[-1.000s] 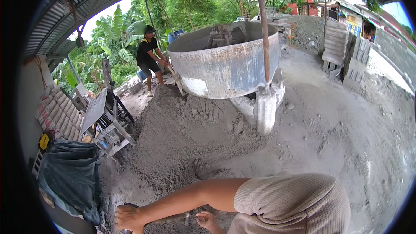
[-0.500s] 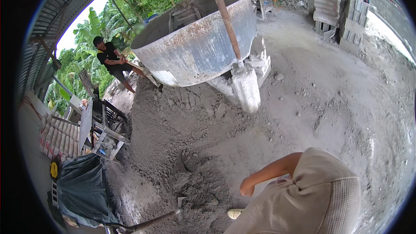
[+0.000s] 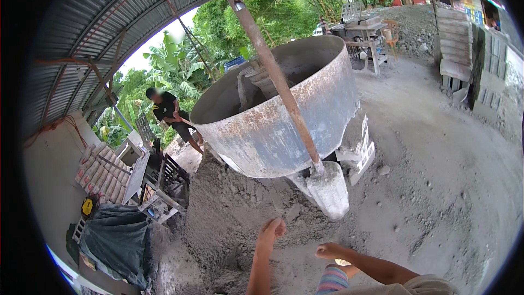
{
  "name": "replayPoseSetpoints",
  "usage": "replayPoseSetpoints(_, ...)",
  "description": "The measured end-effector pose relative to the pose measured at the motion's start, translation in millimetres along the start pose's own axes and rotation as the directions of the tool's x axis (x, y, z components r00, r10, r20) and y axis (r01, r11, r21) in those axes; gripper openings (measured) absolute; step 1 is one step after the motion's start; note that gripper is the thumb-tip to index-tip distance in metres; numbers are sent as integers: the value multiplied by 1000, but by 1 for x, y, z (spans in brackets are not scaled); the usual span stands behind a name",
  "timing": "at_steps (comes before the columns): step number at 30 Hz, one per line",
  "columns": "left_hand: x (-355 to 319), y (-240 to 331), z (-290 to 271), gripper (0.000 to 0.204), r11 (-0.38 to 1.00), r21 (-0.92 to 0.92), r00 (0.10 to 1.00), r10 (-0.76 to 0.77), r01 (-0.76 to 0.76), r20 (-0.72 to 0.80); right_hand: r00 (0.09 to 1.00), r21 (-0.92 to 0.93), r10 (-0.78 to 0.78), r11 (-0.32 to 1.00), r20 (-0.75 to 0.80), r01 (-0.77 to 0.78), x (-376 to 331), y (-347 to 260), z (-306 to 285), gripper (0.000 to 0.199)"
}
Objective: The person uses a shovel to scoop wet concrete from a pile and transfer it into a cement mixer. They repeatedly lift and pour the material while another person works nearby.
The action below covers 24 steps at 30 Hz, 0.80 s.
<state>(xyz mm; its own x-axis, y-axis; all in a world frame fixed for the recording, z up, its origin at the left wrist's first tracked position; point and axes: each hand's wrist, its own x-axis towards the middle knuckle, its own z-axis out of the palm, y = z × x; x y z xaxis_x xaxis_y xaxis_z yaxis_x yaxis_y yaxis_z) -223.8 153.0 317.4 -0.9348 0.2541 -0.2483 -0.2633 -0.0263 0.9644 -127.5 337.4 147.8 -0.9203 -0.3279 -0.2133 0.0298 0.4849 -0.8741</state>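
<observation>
My left hand is raised over the grey wet mix, fingers curled closed, and no tool shows in it. Right of it, my right hand is also closed, in front of my striped shorts, with nothing visible inside. Beneath both hands spreads a heap of grey mortar or concrete mix. Just beyond stands a large round metal mixing drum, rusty at its rim. A rusty pole rises in front of it from a whitish concrete block.
On the drum's far left, a co-worker in dark clothes grips a long handle. Stacked sacks, a cluttered stand and a dark tarp line the left side. Hollow blocks stand at right; a table is behind.
My view has tilted up, showing more roof and drum. My left hand has come into view. The long-handled tool at the lower left is no longer seen. The co-worker has straightened somewhat.
</observation>
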Motion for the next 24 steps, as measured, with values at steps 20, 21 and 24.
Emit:
replayPoseSetpoints(20,285,354,212,61,344,438,268,936,-831,-227,69,969,985,171,-161,-179,-184,324,-340,20)
replayPoseSetpoints(21,277,364,206,61,299,441,193,944,-846,-269,124,964,982,163,-139,-208,-165,330,-354,20)
replayPoseSetpoints(24,254,388,206,61,225,558,34,943,-798,-332,335,924,941,178,-58,-338,-87,344,-407,20)
